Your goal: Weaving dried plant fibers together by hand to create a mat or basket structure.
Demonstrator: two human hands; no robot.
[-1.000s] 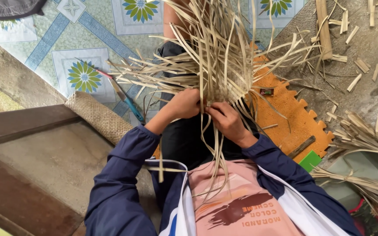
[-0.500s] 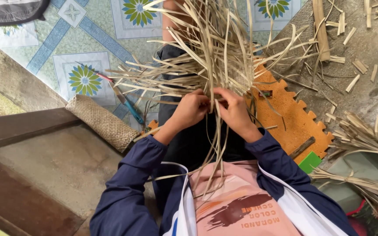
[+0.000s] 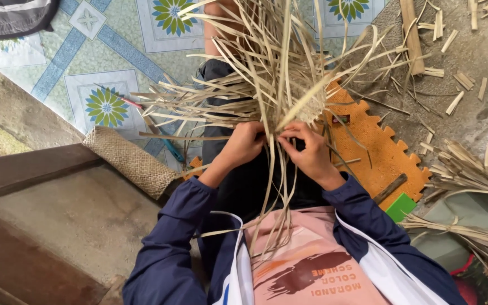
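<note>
- The big fan of pale, dry, flat bamboo strips [image 3: 266, 73] spreads out over the person's lap, above the patterned tile floor [image 3: 86, 62]; loose ends splay up and sideways while a few trail down past the knees.
- It looks light but springy: thin strips that bend easily, probably snap if creased hard, with edges likely to cut.
- The orange foam mat with a notched edge [image 3: 379, 158] lies under the right side, and a woven brown mat roll [image 3: 131, 161] sits to the left.
- The left hand [image 3: 244, 144] has its fingers closed around the gathered strips at the woven centre.
- The right hand [image 3: 309, 152] pinches strips there too, fingers curled shut.
- Best hold seems to be that tight crossing point, not the floppy tips.
</note>
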